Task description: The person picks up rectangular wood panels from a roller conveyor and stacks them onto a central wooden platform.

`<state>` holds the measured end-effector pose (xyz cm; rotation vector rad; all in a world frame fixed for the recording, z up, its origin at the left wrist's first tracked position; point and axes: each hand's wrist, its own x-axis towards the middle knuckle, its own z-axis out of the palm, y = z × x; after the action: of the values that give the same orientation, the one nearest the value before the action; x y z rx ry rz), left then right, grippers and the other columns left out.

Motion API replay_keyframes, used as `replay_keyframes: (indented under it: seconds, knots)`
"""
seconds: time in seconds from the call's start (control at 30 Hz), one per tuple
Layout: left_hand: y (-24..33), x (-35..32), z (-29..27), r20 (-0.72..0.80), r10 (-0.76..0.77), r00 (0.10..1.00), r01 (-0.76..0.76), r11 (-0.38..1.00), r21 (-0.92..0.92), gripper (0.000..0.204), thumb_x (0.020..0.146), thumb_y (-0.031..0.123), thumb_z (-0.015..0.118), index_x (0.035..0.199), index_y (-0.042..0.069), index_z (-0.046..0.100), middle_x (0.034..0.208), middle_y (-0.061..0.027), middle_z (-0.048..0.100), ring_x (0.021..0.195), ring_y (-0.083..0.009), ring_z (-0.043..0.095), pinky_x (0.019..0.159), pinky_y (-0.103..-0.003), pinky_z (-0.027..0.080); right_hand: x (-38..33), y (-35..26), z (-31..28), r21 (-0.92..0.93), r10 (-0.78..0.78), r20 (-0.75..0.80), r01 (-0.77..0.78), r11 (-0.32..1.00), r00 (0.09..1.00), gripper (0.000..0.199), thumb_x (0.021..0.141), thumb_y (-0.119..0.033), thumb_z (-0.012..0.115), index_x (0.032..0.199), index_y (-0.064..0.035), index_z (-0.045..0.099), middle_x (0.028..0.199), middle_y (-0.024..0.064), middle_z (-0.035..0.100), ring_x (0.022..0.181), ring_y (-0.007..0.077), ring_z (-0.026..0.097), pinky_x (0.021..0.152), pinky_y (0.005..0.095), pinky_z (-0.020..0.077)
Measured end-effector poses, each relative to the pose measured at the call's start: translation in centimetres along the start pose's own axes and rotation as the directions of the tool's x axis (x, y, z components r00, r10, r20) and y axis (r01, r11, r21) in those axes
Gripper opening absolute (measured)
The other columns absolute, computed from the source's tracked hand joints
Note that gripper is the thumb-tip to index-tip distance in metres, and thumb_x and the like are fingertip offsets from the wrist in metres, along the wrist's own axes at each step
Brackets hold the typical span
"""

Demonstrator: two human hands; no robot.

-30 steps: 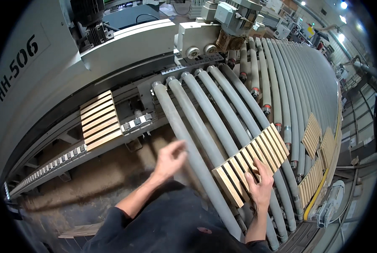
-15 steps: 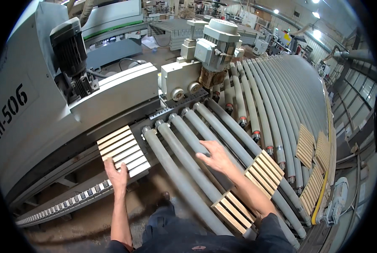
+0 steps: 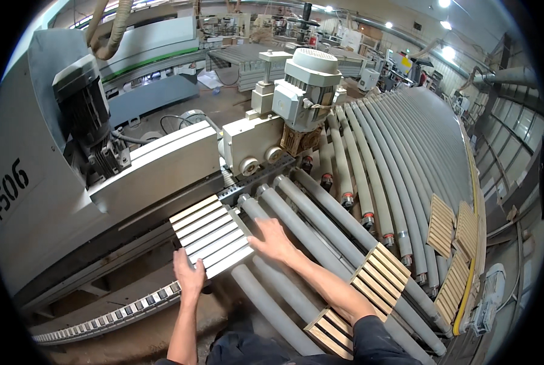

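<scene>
A pale slatted wooden panel (image 3: 210, 233) lies at the machine's outfeed, its right end over the first grey roller. My left hand (image 3: 188, 274) grips its near left corner from below. My right hand (image 3: 274, 239) rests flat against the panel's right edge, fingers spread over the rollers. A second slatted panel (image 3: 381, 277) lies on the rollers under my right forearm, and a third (image 3: 331, 331) sits near the front edge.
A big grey edge-processing machine (image 3: 53, 182) fills the left, with a motor unit (image 3: 308, 85) at the top of the long grey roller conveyor (image 3: 393, 158). More slatted panels (image 3: 453, 243) stack at the conveyor's right rim. A chain track (image 3: 114, 313) runs below left.
My right hand has left the panel on the rollers and swung left to the panel at the machine. My left hand stayed on that panel's near corner. My head tilted up.
</scene>
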<state>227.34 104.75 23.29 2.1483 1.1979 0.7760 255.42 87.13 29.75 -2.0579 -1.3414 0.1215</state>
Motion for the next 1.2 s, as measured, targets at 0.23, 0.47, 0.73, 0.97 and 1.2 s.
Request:
replay_keyframes:
  seconds: [0.23, 0.47, 0.73, 0.97, 1.2]
  knots:
    - [8.0, 0.6, 6.0, 0.014, 0.087, 0.996, -0.085, 0.988, -0.129, 0.081, 0.097, 0.013, 0.068, 0.164, -0.014, 0.032, 0.166, -0.0397, 0.039, 0.159, -0.0544, 0.03, 0.133, -0.058, 0.019, 0.2, 2.6, 0.2, -0.115, -0.015, -0.073, 0.006, 0.993, 0.997, 0.066, 0.096, -0.028, 0.076, 0.15, 0.0019, 0.052, 0.152, 0.022, 0.055, 0.141, 0.0435, 0.046, 0.117, 0.0588, 0.0398]
    - [11.9, 2.3, 12.8, 0.009, 0.19, 0.982, -0.189, 0.98, -0.059, 0.074, 0.096, 0.011, 0.065, 0.16, -0.014, 0.039, 0.165, -0.0441, 0.036, 0.157, -0.0595, 0.03, 0.132, -0.061, 0.02, 1.8, 7.5, 0.3, -0.21, 0.101, -0.145, -0.13, 0.969, 0.984, 0.05, 0.101, -0.02, 0.066, 0.145, 0.003, 0.058, 0.147, 0.0242, 0.059, 0.136, 0.0449, 0.051, 0.114, 0.0606, 0.0416]
    - [16.9, 4.0, 19.2, 0.07, 0.17, 0.983, -0.163, 0.981, -0.106, 0.072, 0.098, 0.012, 0.065, 0.16, -0.013, 0.039, 0.166, -0.0455, 0.032, 0.161, -0.0576, 0.024, 0.134, -0.062, 0.016, 2.9, 11.3, -3.3, -0.274, 0.258, -0.179, -0.3, 0.914, 0.949, 0.047, 0.101, -0.022, 0.067, 0.136, 0.0086, 0.061, 0.125, 0.0308, 0.07, 0.12, 0.0506, 0.062, 0.103, 0.0636, 0.0491]
    - [17.3, 4.0, 18.0, 0.231, 0.102, 0.968, 0.029, 0.862, -0.505, 0.059, 0.092, 0.003, 0.072, 0.146, -0.013, 0.054, 0.148, -0.0347, 0.058, 0.14, -0.0445, 0.054, 0.119, -0.054, 0.04, -1.6, 12.1, -6.9, 0.214, 0.574, -0.03, -0.556, 0.803, 0.818, 0.063, 0.101, -0.044, 0.072, 0.125, 0.0142, 0.068, 0.115, 0.0324, 0.076, 0.111, 0.0422, 0.074, 0.098, 0.0512, 0.0568]
    - [19.0, -0.3, 11.8, 0.86, 0.139, 0.491, 0.843, 0.174, -0.509, 0.054, 0.096, 0.009, 0.081, 0.142, -0.011, 0.062, 0.135, -0.0261, 0.072, 0.119, -0.0337, 0.075, 0.106, -0.046, 0.062, -8.8, 10.1, -9.5, 0.421, 0.679, 0.039, -0.628, 0.654, 0.733, 0.061, 0.109, -0.042, 0.063, 0.114, 0.0177, 0.073, 0.104, 0.0272, 0.079, 0.099, 0.0297, 0.077, 0.092, 0.0459, 0.0562]
